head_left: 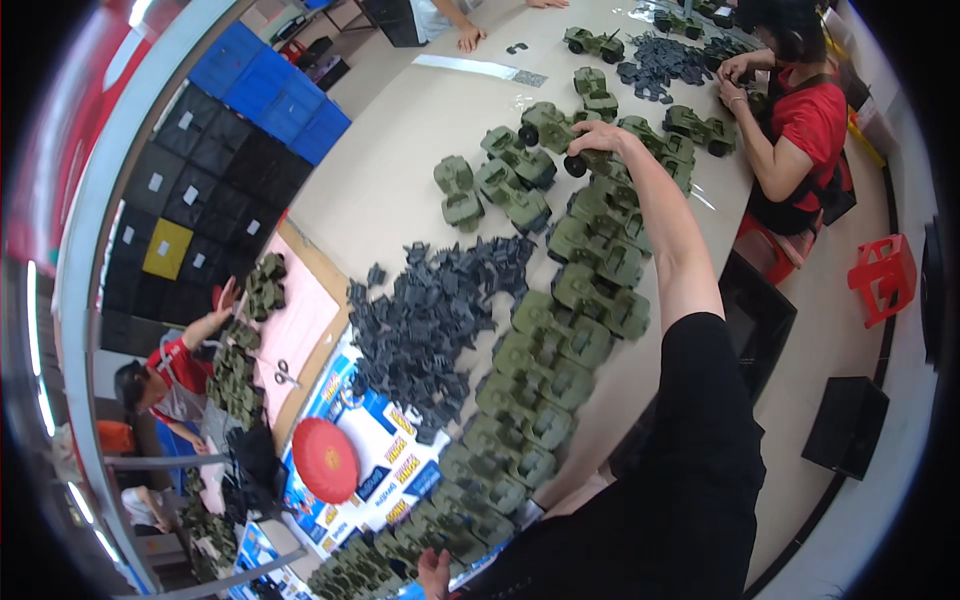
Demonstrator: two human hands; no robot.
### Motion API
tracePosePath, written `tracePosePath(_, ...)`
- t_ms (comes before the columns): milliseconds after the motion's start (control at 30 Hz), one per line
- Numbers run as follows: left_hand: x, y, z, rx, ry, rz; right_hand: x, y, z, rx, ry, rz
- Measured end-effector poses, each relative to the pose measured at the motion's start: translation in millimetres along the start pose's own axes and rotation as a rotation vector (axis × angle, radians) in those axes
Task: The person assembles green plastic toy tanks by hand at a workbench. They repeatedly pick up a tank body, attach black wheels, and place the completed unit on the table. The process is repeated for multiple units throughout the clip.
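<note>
head: left fisheye of a side-by-side, head-worn pair | looks down and outward over the table (390,180) | near: black sleeve (700,400) at 4 o'clock, left hand (433,573) at 6 | farther: right hand (598,137) at 1, blue crates (265,92) between 10 and 11

Tube lamps (33,320) are glowing at far left. Fisheye distortion is bending outer edges; blackness is filling the corners.

On the table (385,195), dark parts (425,320) are heaped toward eight o'clock, green vehicles (585,342) lined from one to seven.
</note>
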State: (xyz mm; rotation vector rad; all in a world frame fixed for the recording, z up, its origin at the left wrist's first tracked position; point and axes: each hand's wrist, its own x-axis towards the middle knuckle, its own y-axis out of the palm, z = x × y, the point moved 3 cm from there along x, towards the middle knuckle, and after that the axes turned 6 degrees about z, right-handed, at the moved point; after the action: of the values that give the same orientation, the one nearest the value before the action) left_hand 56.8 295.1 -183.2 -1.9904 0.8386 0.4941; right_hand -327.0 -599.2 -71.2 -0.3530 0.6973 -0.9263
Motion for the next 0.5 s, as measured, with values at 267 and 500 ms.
tracePosePath(267,46.4,-40.2,56.4,0.573,-0.118,0.08,66.2,-5.1,-39.8,0.185,0.081,0.201)
tracePosePath(500,19.7,-10.3,-33.4,0.203,-0.185,0.166,78.7,-28.3,-46.0,-0.075,0.026,0.068)
